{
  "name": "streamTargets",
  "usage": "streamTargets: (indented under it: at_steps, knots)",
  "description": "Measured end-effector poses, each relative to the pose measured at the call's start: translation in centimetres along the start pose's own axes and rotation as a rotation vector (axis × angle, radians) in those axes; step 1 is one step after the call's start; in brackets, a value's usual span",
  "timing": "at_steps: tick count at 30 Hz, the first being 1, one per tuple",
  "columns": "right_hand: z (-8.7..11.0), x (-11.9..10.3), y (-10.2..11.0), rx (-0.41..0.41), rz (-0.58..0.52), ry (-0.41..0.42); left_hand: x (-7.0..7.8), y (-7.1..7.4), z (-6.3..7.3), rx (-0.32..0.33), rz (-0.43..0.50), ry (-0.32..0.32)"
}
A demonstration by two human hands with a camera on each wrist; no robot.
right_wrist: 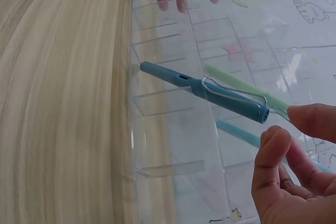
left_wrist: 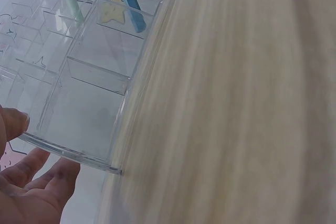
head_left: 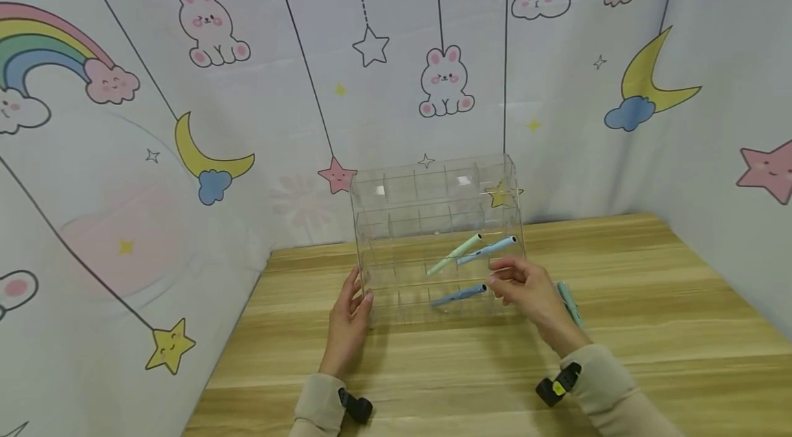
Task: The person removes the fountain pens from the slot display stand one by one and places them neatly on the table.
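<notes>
A clear plastic tiered rack with divided compartments stands upright on the table. My left hand grips its left side wall, thumb on one face and fingers on the other. A dark blue pen with a metal clip leans in a compartment of the lowest tier. In the tier above lean a light green pen and a light blue pen. My right hand is beside the dark blue pen's upper end, thumb and forefinger apart, nothing between them.
A teal pen lies on the wood-grain table, to the right of the rack and partly behind my right hand. A white curtain printed with rabbits, stars and moons hangs behind the table and along its sides.
</notes>
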State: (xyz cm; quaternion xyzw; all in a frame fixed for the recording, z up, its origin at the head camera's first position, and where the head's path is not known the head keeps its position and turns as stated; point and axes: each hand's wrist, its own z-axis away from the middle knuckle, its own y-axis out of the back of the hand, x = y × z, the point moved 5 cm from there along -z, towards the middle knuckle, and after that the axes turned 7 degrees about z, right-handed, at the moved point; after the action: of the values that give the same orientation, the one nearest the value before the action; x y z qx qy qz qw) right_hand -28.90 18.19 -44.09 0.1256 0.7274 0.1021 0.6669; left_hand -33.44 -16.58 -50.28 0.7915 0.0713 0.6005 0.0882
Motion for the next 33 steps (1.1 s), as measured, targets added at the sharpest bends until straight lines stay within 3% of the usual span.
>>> streamTargets:
  at_steps: [13, 33]
  knots:
    - [-0.1, 0.1, -1.5, -0.032, 0.036, -0.035, 0.1, 0.0, 0.0, -0.004, 0.006, 0.012]
    - [-0.4, -0.4, -2.1, 0.040, 0.096, 0.011, -0.1, 0.0, -0.1, 0.000, 0.024, 0.023]
